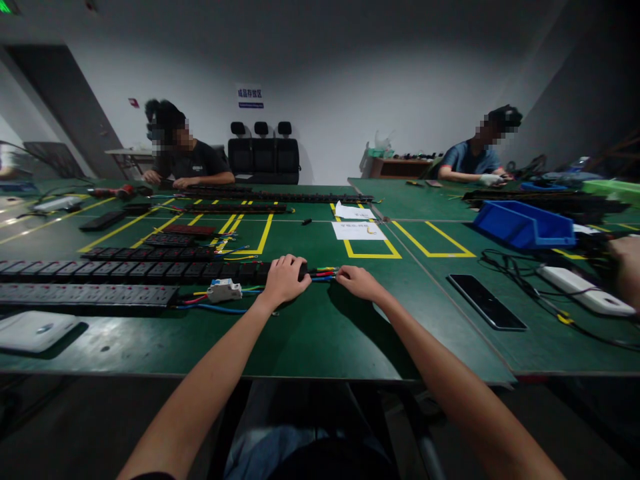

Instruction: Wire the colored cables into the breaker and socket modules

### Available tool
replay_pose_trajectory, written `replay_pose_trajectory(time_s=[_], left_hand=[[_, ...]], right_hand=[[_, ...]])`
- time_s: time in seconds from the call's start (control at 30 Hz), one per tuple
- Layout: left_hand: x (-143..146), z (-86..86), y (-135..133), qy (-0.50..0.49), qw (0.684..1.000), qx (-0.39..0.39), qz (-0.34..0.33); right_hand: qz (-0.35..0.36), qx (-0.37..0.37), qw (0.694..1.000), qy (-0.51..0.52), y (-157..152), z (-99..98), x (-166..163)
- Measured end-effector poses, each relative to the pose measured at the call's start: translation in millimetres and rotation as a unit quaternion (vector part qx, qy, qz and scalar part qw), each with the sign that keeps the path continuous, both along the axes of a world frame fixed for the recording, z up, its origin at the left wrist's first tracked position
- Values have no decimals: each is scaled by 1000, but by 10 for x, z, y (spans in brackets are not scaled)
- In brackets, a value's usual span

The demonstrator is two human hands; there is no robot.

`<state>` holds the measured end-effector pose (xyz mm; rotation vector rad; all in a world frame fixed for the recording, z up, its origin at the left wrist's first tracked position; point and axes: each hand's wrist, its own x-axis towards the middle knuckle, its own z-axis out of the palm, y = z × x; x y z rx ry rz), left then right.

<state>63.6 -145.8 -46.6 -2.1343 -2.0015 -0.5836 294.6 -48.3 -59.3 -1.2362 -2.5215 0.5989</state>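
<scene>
A long black socket strip [150, 271] lies across the green table [320, 333], its right end under my left hand [285, 279], which is closed over it. Coloured wires [324, 273], red, yellow, green and blue, stick out of that end. My right hand [357, 282] pinches the tips of these wires just to the right. A small white circuit breaker [224, 291] with red and blue leads lies left of my left hand.
A second grey socket strip [85, 295] and a white plate [35, 329] lie at the left. A black flat bar [486, 301], a white unit [585, 290] with cables and a blue bin [525, 225] sit at the right. Two other people work at the far side.
</scene>
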Motion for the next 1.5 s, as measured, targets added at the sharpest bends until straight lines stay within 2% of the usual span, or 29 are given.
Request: replay_pose_trajectory(time_s=[1.5], left_hand=[[4, -21, 7, 7, 1000, 4, 10]], right_hand=[[6, 8, 1000, 2, 26, -44, 7]])
